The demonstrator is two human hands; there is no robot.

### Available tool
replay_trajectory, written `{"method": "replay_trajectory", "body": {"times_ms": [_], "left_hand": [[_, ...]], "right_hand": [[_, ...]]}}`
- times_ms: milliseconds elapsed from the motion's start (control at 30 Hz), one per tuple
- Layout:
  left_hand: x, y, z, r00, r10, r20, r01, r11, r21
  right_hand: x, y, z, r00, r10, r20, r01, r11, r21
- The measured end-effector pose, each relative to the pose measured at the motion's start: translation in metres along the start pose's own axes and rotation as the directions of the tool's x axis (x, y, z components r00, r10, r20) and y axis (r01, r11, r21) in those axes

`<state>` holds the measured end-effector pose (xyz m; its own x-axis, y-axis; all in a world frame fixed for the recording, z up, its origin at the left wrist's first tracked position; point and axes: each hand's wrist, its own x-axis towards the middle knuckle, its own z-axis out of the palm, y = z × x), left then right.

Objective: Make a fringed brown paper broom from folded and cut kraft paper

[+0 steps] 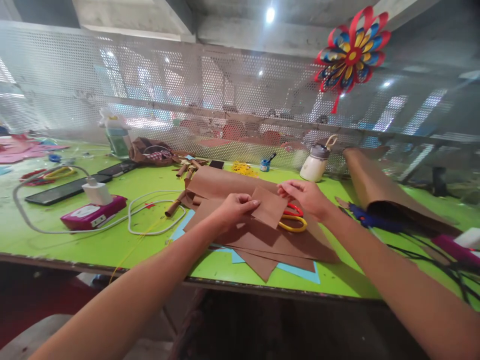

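plain brown paper square (269, 206), pretty flat, kinda tilted, left hand (236, 209) pinching its edge, right hand (304, 196) half-curled beside it, can't tell if gripping

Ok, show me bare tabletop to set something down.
Bare green shows between the purple power strip and the front edge, and between the white cable loop and brown bundle. Brown paper and scissors crowd the left hand and right hand.

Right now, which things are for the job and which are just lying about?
Seem part of the job:
brown square, in the left hand
brown sheets beneath
red-and-yellow scissors by the square

Seem just lying about:
purple power strip
cream bottle
blue jar
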<state>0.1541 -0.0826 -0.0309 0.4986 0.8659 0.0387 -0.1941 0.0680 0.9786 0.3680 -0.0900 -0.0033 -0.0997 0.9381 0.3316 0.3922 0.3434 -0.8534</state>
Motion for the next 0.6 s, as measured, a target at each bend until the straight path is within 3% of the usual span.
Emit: {"method": "replay_trajectory", "body": {"times_ms": [100,167,267,367,600], "left_hand": [[-0.003,0.006,0.001,0.998,0.030,0.055,-0.036,0.993,0.108],[-0.004,0.009,0.001,0.997,0.041,0.064,-0.052,0.982,0.179],[-0.004,0.011,0.001,0.997,0.040,0.059,-0.051,0.977,0.207],[-0.003,0.009,0.001,0.995,0.030,0.090,-0.041,0.992,0.123],[0.000,-0.001,-0.002,0.991,-0.025,0.135,0.009,0.993,0.116]], "right_hand": [[0.000,-0.011,0.007,0.969,0.091,0.232,-0.108,0.992,0.066],[-0.004,-0.012,0.013,0.944,0.120,0.308,-0.149,0.986,0.073],[-0.012,-0.006,0.020,0.943,0.145,0.299,-0.208,0.960,0.190],[-0.018,0.001,0.023,0.949,0.155,0.274,-0.232,0.933,0.276],[-0.021,0.007,0.026,0.960,0.147,0.236,-0.204,0.950,0.236]]}}
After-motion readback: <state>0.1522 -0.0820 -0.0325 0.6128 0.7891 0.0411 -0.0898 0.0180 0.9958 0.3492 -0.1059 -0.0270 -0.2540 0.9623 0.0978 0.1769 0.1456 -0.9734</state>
